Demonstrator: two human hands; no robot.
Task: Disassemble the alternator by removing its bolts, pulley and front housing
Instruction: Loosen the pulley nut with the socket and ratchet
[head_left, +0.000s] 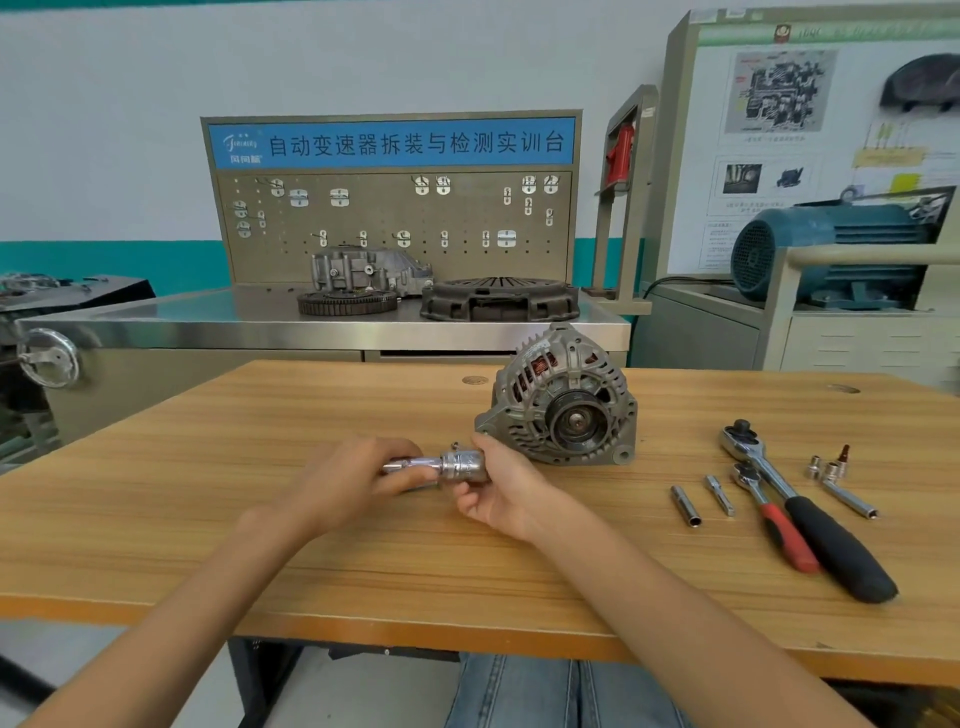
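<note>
both hands' grip, left hand (358, 475) and right hand (498, 491), clasps a socket (462, 465) just beside the alternator (561, 400).

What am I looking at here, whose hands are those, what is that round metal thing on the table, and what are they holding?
This is one picture from a camera worn on a person's head, looking forward and down, so the two arms reaching in from below are the wearer's own. The round grey part on the wooden table is a car alternator, with its pulley facing the camera. The left hand and right hand together hold a shiny socket tool just in front of the alternator; they seem to be fitting its pieces together. To the right lie a black-handled ratchet, a red-handled ratchet, two short extension bars and a few small sockets. Behind stands a steel workbench with other car parts and a pegboard.
</note>
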